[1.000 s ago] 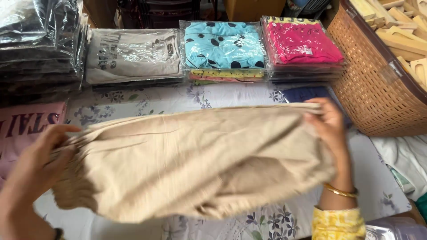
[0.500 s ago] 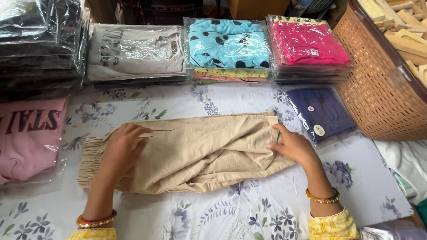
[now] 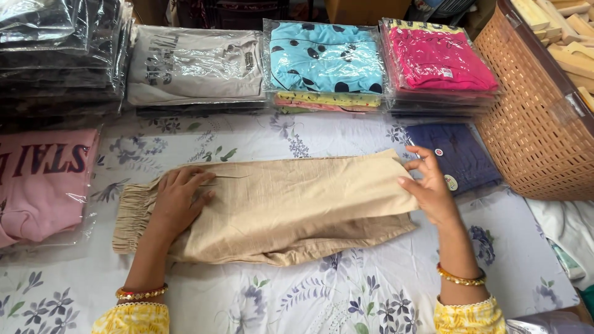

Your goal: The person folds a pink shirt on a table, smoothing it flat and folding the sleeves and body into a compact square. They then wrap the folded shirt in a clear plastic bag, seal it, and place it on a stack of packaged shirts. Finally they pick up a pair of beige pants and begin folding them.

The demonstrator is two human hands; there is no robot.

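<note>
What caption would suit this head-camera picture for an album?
Left hand flat on folded beige trousers, right hand at their far end, on a floral cloth.

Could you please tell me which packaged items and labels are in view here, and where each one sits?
Dark bagged stack: far left, glossy black.
Grey bagged garment: back row, dark print.
Blue bagged garment: back centre, black dots.
Magenta bagged stack: back right.
Pink bagged garment: left edge, dark lettering.
Navy bagged garment: beside right hand, round stickers.
</note>
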